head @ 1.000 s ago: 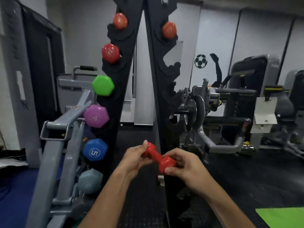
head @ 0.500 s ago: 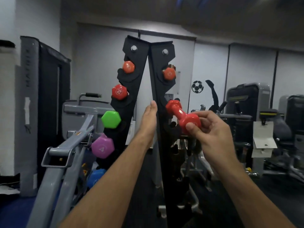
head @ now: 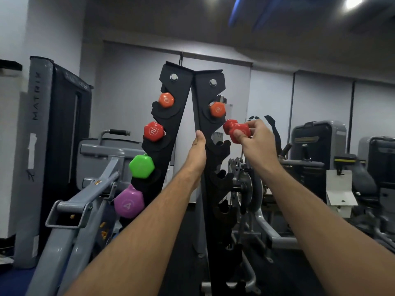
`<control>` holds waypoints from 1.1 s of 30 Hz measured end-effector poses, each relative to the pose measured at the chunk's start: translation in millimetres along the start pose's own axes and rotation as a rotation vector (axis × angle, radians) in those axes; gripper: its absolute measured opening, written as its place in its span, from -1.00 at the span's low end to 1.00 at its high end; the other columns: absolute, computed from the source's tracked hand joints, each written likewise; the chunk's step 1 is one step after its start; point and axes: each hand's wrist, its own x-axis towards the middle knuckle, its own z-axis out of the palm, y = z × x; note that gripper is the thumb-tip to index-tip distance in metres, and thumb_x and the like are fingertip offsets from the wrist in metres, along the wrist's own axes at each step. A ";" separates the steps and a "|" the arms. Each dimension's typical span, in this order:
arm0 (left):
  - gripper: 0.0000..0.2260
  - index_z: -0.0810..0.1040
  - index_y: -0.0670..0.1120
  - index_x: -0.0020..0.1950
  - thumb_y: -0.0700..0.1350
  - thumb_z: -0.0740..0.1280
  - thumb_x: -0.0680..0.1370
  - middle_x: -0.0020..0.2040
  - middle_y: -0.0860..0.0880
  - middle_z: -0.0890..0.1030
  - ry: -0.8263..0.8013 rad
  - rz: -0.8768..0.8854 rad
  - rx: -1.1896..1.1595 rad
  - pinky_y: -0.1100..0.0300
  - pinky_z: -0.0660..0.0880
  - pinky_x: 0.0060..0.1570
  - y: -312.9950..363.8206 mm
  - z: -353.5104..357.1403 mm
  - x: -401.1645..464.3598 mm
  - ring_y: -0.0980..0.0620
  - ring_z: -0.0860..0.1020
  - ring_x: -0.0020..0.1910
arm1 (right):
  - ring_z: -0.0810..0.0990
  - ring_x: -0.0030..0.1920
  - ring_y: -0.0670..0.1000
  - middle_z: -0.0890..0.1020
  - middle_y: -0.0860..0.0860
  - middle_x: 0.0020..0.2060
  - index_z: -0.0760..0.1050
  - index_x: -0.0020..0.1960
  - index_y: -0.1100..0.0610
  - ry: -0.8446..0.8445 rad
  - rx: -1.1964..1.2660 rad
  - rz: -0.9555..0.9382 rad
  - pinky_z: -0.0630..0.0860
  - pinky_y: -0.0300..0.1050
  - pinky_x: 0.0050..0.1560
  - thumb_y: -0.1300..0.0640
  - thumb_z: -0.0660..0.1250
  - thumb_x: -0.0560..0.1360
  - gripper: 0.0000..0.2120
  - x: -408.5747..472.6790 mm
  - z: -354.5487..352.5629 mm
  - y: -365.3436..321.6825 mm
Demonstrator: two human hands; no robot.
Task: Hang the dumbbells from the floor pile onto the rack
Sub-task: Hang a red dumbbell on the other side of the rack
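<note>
Two black notched uprights make up the rack (head: 201, 107), leaning together at the top. The right one has open slots below its orange dumbbell (head: 217, 109). My right hand (head: 256, 135) pinches a small red dumbbell (head: 236, 130) by its near head, right beside the slot under the orange one. It's glossy, hex-ended, long axis pointing away and left toward the rack. My left hand (head: 197, 152) rests on the right upright's inner edge; can't tell if it's gripping.
</note>
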 end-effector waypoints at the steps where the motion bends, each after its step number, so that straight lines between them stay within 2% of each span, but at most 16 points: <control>1: -0.35 0.09 0.09 0.68 0.37 -0.12 0.66 0.66 0.01 0.19 -0.007 -0.003 0.002 -0.11 0.13 0.55 -1.8 0.0 1.9 -0.04 0.18 0.63 | 0.54 -0.12 -0.21 0.59 0.00 0.01 0.48 0.25 0.15 -0.008 -0.008 0.009 0.40 -0.42 -0.26 0.09 0.43 0.60 -0.72 4.8 5.4 2.6; 4: -0.28 0.13 0.11 0.67 0.45 -0.12 0.61 0.64 0.00 0.25 -0.011 -0.005 0.015 -0.16 0.14 0.54 -7.0 1.4 7.2 -0.04 0.23 0.61 | 0.59 -0.09 -0.05 0.63 0.04 0.00 0.49 0.20 0.14 -0.043 -0.037 0.031 0.35 -0.35 -0.22 0.08 0.44 0.59 -0.75 13.3 20.1 10.6; 7: -0.27 0.18 0.11 0.66 0.46 -0.11 0.59 0.61 -0.01 0.32 0.000 -0.014 0.017 -0.12 0.24 0.49 -6.7 0.8 7.1 -0.04 0.31 0.57 | 0.52 -0.17 -0.22 0.59 -0.02 -0.06 0.48 0.22 0.14 -0.084 -0.036 0.041 0.33 -0.39 -0.29 0.09 0.43 0.60 -0.74 18.3 31.0 16.9; 9: -0.31 0.23 0.07 0.64 0.41 -0.11 0.63 0.56 -0.02 0.40 -0.001 0.004 0.028 0.06 0.38 0.31 -6.9 -1.9 8.2 0.01 0.45 0.46 | 0.54 -0.15 -0.20 0.57 -0.06 -0.10 0.48 0.22 0.15 -0.108 -0.026 0.032 0.36 -0.42 -0.26 0.09 0.44 0.59 -0.73 20.5 37.4 19.3; 10: -0.34 0.26 0.05 0.63 0.38 -0.12 0.66 0.52 -0.02 0.46 -0.012 0.012 0.030 0.18 0.43 0.16 -7.6 -3.0 9.4 0.08 0.55 0.31 | 0.57 -0.11 -0.13 0.58 -0.05 -0.09 0.49 0.22 0.15 -0.119 -0.032 0.023 0.38 -0.39 -0.20 0.09 0.45 0.59 -0.72 21.1 40.3 19.9; 12: -0.37 0.32 0.04 0.59 0.34 -0.13 0.68 0.45 -0.01 0.53 -0.027 0.024 0.046 0.31 0.45 -0.14 -8.5 -4.3 10.7 0.22 0.59 0.02 | 0.59 0.01 -0.02 0.58 -0.01 -0.02 0.50 0.24 0.16 -0.136 -0.057 0.010 0.42 -0.28 -0.08 0.06 0.45 0.59 -0.70 22.7 45.6 20.7; 13: -0.37 0.33 0.05 0.59 0.35 -0.13 0.67 0.45 0.00 0.53 -0.027 0.033 0.048 0.30 0.46 -0.14 -10.0 -4.7 12.2 0.20 0.60 0.04 | 0.57 0.04 -0.01 0.58 -0.01 0.00 0.50 0.25 0.17 -0.144 -0.061 0.008 0.41 -0.29 -0.09 0.06 0.44 0.59 -0.69 23.8 47.3 21.6; 16: -0.32 0.26 0.09 0.63 0.42 -0.10 0.63 0.54 -0.01 0.44 -0.022 0.035 0.035 0.08 0.43 0.28 -16.0 -4.6 17.4 0.03 0.48 0.41 | 0.53 -0.02 -0.06 0.56 -0.02 0.00 0.50 0.27 0.18 -0.175 -0.068 0.001 0.33 -0.46 -0.23 0.05 0.42 0.61 -0.69 27.0 47.1 23.2; 18: -0.33 0.25 0.10 0.63 0.41 -0.10 0.63 0.54 0.00 0.43 -0.022 0.029 0.033 0.08 0.42 0.26 -16.9 -5.3 18.3 0.01 0.45 0.44 | 0.53 -0.04 -0.08 0.56 -0.02 0.01 0.50 0.27 0.17 -0.195 -0.066 -0.005 0.34 -0.47 -0.26 0.04 0.41 0.61 -0.69 29.1 46.2 24.5; 21: -0.31 0.27 0.10 0.62 0.43 -0.11 0.62 0.51 -0.01 0.47 -0.028 0.018 0.043 0.08 0.44 0.21 -15.6 -5.0 16.3 0.02 0.50 0.40 | 0.58 0.02 -0.03 0.61 0.02 0.06 0.50 0.26 0.14 -0.234 -0.045 -0.010 0.36 -0.40 -0.20 0.02 0.42 0.61 -0.69 30.9 44.7 26.3; 23: -0.29 0.27 0.11 0.62 0.46 -0.10 0.59 0.52 0.00 0.46 -0.014 0.026 0.037 0.02 0.42 0.32 -16.3 -4.6 14.4 0.02 0.47 0.42 | 0.61 0.03 -0.01 0.63 0.04 0.07 0.49 0.27 0.13 -0.265 -0.031 -0.013 0.39 -0.36 -0.17 0.01 0.41 0.61 -0.69 31.4 42.5 27.2; 26: -0.25 0.23 0.13 0.64 0.49 -0.09 0.55 0.57 -0.02 0.39 -0.010 0.026 0.019 -0.17 0.25 0.53 -17.1 -3.1 13.5 -0.03 0.36 0.54 | 0.64 0.07 0.01 0.65 0.05 0.12 0.49 0.29 0.10 -0.316 -0.024 -0.012 0.43 -0.31 -0.13 -0.01 0.42 0.60 -0.67 33.3 38.5 27.2; 30: -0.27 0.23 0.11 0.64 0.47 -0.09 0.59 0.57 -0.02 0.39 -0.001 0.003 0.011 -0.20 0.21 0.55 -14.2 -2.0 11.1 -0.04 0.34 0.56 | 0.66 0.12 0.04 0.67 0.07 0.17 0.48 0.33 0.08 -0.364 -0.043 -0.010 0.48 -0.22 -0.06 -0.04 0.44 0.58 -0.60 36.4 33.9 27.3; 33: -0.30 0.24 0.10 0.64 0.44 -0.09 0.61 0.57 -0.02 0.39 0.003 -0.005 0.009 -0.21 0.21 0.55 -12.1 -2.8 8.3 -0.05 0.33 0.56 | 0.64 0.13 0.05 0.66 0.08 0.17 0.47 0.32 0.10 -0.385 -0.058 -0.010 0.47 -0.23 -0.06 -0.03 0.45 0.58 -0.61 36.1 31.7 26.5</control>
